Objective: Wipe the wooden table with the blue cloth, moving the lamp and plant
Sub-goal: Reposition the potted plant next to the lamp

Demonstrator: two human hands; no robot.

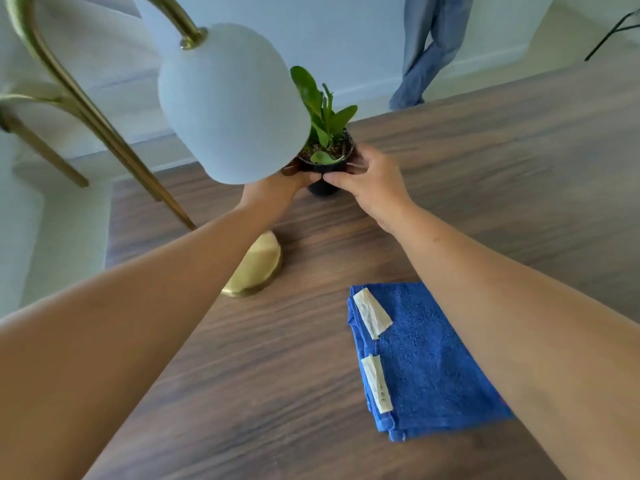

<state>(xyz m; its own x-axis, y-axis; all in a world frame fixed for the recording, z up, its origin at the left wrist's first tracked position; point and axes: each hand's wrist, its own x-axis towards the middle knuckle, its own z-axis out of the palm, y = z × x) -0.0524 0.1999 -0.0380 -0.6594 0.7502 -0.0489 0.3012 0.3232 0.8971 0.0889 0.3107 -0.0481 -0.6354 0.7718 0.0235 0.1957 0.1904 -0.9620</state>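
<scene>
Arms reach forward, both hands gripping the plant pot.

Both hands, left hand and right hand, around plant pot; blue cloth nearby on wooden table.

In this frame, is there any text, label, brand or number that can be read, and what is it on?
Upper white tag on the folded blue terry cloth: no legible print.
Lower white tag on the same cloth: small dark marks, too blurred to read.
Nothing else in view carries visible text.
</scene>
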